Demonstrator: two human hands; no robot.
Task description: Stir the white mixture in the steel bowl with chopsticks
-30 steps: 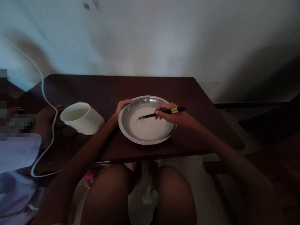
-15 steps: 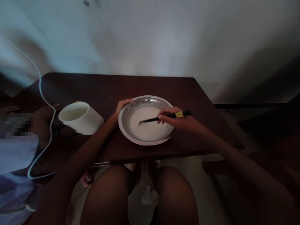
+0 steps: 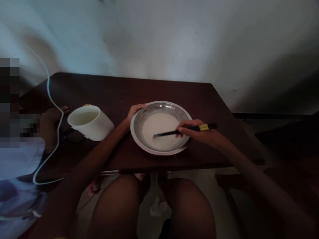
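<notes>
A shallow steel bowl [image 3: 149,109] of white liquid batter sits near the front of a dark wooden table [image 3: 112,93]. My left hand [image 3: 133,113] grips the bowl's left rim, fingers curled over the edge. My right hand [image 3: 196,132] is closed on a pair of black chopsticks [image 3: 171,133] with yellow bands. Their tips dip into the white liquid near the bowl's middle.
A white mug [image 3: 91,122] stands left of the bowl. Another person's hand [image 3: 50,124] rests on the table's left side, with a pale cable [image 3: 53,106] running over it. A plain wall rises behind the table. My knees show below the table's front edge.
My right hand has drawn the chopsticks toward the bowl's near right side, their tips sweeping through the liquid. The left hand keeps its hold on the rim.
</notes>
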